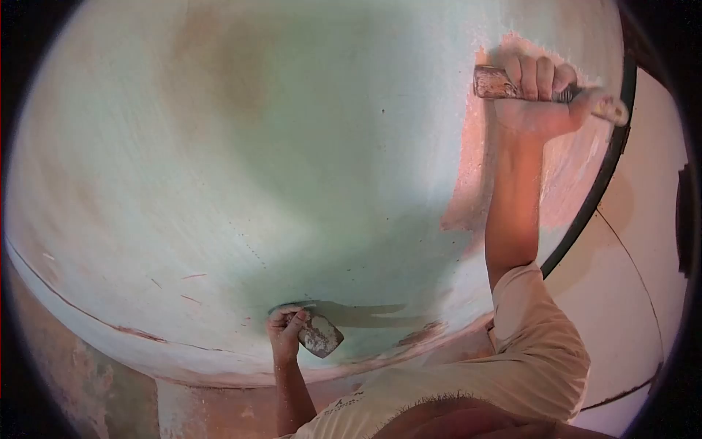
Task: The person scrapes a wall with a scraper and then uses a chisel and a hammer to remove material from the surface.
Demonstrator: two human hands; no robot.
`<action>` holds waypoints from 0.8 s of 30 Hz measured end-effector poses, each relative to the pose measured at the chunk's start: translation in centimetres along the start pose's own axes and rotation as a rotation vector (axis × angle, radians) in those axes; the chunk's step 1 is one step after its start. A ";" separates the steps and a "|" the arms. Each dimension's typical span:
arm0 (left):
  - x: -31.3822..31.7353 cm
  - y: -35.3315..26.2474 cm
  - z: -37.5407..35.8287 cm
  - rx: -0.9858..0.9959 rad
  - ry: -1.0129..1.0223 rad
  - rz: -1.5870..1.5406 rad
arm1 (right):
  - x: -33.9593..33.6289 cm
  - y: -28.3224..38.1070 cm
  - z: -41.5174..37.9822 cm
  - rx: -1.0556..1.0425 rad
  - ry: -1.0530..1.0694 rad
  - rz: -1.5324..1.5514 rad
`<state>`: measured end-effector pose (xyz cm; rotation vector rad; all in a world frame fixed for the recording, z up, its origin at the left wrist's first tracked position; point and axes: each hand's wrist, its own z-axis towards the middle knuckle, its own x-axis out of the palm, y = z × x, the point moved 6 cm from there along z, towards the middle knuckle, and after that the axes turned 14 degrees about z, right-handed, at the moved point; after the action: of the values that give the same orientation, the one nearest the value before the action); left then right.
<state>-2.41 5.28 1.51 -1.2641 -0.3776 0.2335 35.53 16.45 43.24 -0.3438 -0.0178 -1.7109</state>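
Note:
My right hand point(540, 91) is raised high on the right, its fingers wrapped round a putty knife point(494, 82). The tool's broad end, brown and pale-stained, points left; its light handle end with a hole sticks out to the right, slightly blurred. Around this hand, a rough pink patch point(468, 168) runs down the pale green wall point(314, 132). Low at the centre-left, my left hand point(285, 322) pinches a second putty knife point(320, 336) close to the wall. Its blade is crusted with pale material and tilts down to the right; its handle is hidden in the hand.
A dark curved strip point(596, 186) borders the green wall on the right, with a white surface point(636, 175) beyond it. A long crack point(110, 323) crosses the wall's lower left. My beige sleeve point(537, 329) fills the lower right.

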 end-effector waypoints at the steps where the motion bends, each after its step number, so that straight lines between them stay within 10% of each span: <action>1: 0.4 0.5 -0.2 0.013 -0.007 -0.026 | 0.8 -0.7 -0.2 -0.058 -0.088 -0.139; 8: -0.6 -0.1 0.6 0.063 -0.011 -0.001 | -1.1 1.6 -1.2 0.004 0.104 0.058; 11: -0.3 -0.8 0.5 0.040 -0.006 0.033 | 0.3 0.8 -1.6 -0.140 -0.184 -0.260; 24: 0.1 -1.7 0.0 0.036 -0.021 0.036 | -1.1 1.8 -2.5 -0.074 -0.170 -0.223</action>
<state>-2.33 4.84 3.17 -1.2351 -0.3674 0.2834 36.86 16.64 40.23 -0.5592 -0.1215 -1.9012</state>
